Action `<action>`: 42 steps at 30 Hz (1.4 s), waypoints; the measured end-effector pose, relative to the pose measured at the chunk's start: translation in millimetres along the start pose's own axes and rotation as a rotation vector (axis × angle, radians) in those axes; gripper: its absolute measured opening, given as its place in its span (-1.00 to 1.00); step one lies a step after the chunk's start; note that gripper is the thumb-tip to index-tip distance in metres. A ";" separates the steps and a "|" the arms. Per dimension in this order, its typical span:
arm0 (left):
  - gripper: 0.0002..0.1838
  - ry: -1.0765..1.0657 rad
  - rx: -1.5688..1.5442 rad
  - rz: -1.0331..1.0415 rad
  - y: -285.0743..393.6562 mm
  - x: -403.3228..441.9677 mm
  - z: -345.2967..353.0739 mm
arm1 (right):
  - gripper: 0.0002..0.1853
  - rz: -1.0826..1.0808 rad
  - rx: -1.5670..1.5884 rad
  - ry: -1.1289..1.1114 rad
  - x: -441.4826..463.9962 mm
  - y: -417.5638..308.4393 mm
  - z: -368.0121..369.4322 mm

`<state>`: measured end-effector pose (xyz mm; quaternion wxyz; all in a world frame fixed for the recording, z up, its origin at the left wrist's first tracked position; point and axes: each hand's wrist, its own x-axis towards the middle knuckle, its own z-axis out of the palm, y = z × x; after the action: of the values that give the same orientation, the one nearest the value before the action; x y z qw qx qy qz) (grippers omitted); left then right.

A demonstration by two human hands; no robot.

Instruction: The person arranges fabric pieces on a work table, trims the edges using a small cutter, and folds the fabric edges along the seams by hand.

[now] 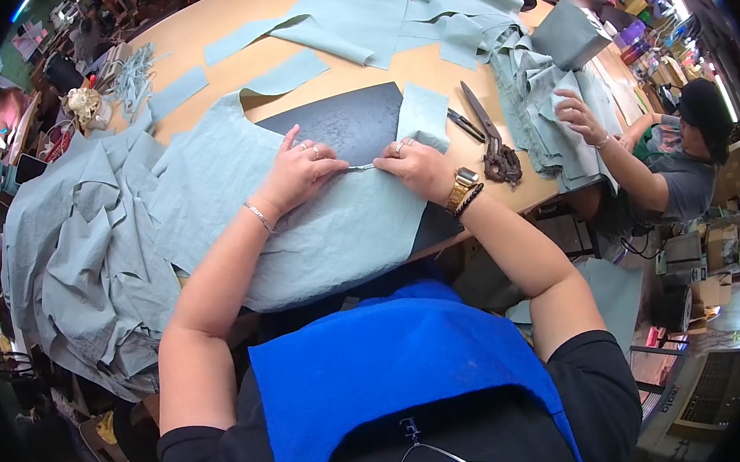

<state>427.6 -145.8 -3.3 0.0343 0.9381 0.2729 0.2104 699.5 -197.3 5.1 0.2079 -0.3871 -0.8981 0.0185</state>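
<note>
Pale blue-green fabric [327, 234] lies over the near edge of the table, partly on a dark board [335, 121]. My left hand [300, 171] pinches the fabric's edge with thumb and index finger, its other fingers raised. Close by on the right, my right hand [417, 168] pinches the same edge. Between the two hands a short stretch of the edge looks folded or rolled. A smaller fabric piece [423, 116] rests just beyond my right hand.
Large scissors [488, 126] and a black tool [465, 125] lie to the right. Stacked fabric [525, 97] stands farther right, beside a co-worker [686, 154]. Crumpled fabric [84, 245] hangs at the left. Cut pieces [353, 15] cover the table's far part.
</note>
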 end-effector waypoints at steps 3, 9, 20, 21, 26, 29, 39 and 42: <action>-0.77 0.037 0.080 0.073 -0.9 -0.4 -1.6 | -0.70 0.009 -0.097 -0.009 -5.0 -10.6 1.4; -0.83 0.062 0.130 0.090 1.6 -1.8 -1.5 | -0.63 0.090 -0.227 -0.078 -2.8 -34.0 -0.8; -0.79 0.087 0.206 0.125 -23.8 -9.1 -5.0 | -0.62 0.127 -0.334 -0.076 13.7 -64.3 11.4; -0.78 0.092 0.237 0.140 -30.9 -11.3 -7.7 | -0.62 0.148 -0.321 -0.080 13.7 -66.2 14.2; -0.80 0.113 0.298 0.163 -53.0 -18.8 -14.8 | -0.60 0.178 -0.251 -0.076 19.0 -66.4 16.7; -0.80 0.110 0.277 0.122 -55.6 -19.6 -11.9 | -0.56 0.223 -0.238 -0.128 25.4 -71.7 13.2; -0.79 0.106 0.266 0.041 -51.6 -19.6 -10.7 | -0.45 0.366 -0.292 -0.372 60.3 -78.0 13.8; -0.81 0.092 0.267 0.025 -50.9 -19.0 -10.2 | -0.51 0.341 -0.299 -0.364 57.3 -78.1 5.5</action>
<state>383.6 -113.1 -10.3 -0.1060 0.9270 0.2883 0.2154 608.5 -211.0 35.9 -0.0221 -0.5491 -0.8354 -0.0101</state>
